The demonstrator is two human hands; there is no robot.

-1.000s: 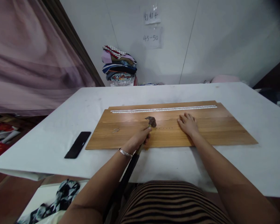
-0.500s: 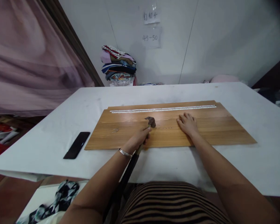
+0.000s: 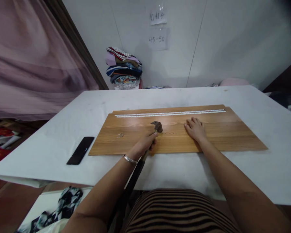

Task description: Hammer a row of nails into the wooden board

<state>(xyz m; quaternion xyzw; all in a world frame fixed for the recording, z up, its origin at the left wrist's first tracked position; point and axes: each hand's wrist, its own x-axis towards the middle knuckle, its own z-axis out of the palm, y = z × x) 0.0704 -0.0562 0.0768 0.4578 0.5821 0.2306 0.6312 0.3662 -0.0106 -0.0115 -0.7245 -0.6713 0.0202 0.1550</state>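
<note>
My left hand (image 3: 145, 144) is closed round the handle of a claw hammer (image 3: 158, 126), near its rusty head. The head is low over the middle of a wooden board (image 3: 223, 132), with its claw pointing left; whether it touches the wood I cannot tell. Beside the head runs a short row of small dark dots (image 3: 172, 133), perhaps nail heads or holes. My right hand (image 3: 196, 128) lies on the board to the right of that row, fingers spread and holding nothing. Several loose nails (image 3: 120, 135) rest on the board's left part.
Two white measuring strips (image 3: 169, 113) lie along the board's far side. A black phone (image 3: 80, 150) is on the white-covered table (image 3: 50, 139), left of the board. Folded clothes (image 3: 123, 68) are stacked against the wall behind. Patterned cloth (image 3: 69, 200) lies below the table's front left.
</note>
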